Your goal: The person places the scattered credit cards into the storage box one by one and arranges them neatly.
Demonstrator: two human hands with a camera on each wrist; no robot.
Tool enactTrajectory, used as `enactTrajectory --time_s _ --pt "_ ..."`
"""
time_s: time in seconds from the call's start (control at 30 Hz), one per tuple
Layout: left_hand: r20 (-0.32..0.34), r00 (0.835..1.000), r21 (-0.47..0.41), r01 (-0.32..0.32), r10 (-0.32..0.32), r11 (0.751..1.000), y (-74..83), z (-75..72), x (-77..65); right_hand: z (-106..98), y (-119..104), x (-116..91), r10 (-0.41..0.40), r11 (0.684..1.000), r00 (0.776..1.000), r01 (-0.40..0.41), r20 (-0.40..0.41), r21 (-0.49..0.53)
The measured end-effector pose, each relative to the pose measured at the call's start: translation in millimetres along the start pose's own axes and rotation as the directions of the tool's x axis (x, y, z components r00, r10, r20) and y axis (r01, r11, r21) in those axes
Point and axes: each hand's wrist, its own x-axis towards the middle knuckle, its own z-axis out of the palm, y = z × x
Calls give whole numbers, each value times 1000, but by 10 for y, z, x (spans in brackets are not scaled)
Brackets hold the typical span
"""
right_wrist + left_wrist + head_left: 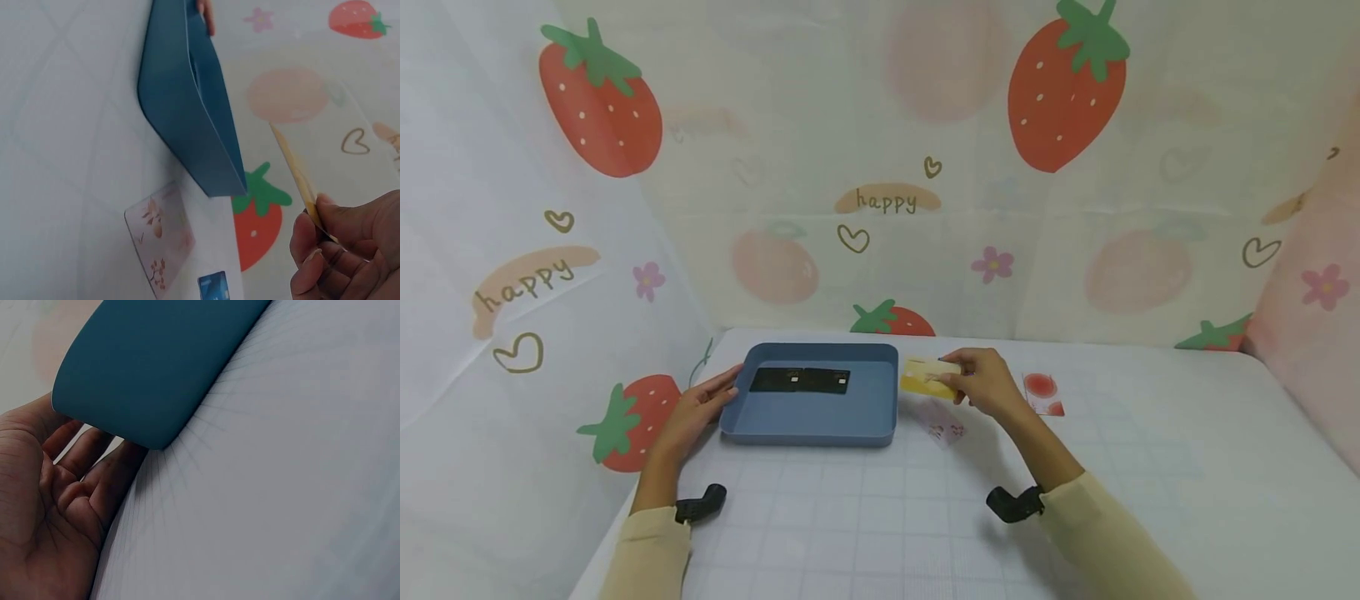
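My left hand (696, 408) grips the left edge of a blue tray (805, 429), with a thumb at the rim and fingers along the outer wall (150, 369). Two black cards (775, 380) with chips lie end to end inside the tray. Just beyond its right side, my right hand (981, 379) pinches a yellow card (921, 377) between thumb and fingers. The right wrist view shows this card (294, 169) nearly edge-on, raised above the table. Below it on the table lies a pale pink card with a floral print (161, 234).
A red-and-white card (1041, 393) lies right of my right hand. A small blue card (214, 285) shows beside the pink one in the right wrist view. Strawberry-print cloth (775, 150) hangs behind and left of the white table (835, 533).
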Motion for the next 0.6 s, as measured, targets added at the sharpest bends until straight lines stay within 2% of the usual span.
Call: enactTrajectory --time_s 0.23,0.6 --pt "0 1000 -5 -11 11 1000 -57 -11 28 122 -133 67 18 1000 1000 -18 7 3" --pt "16 999 -56 -29 30 998 -59 1 53 291 -187 168 16 1000 999 -17 42 21"
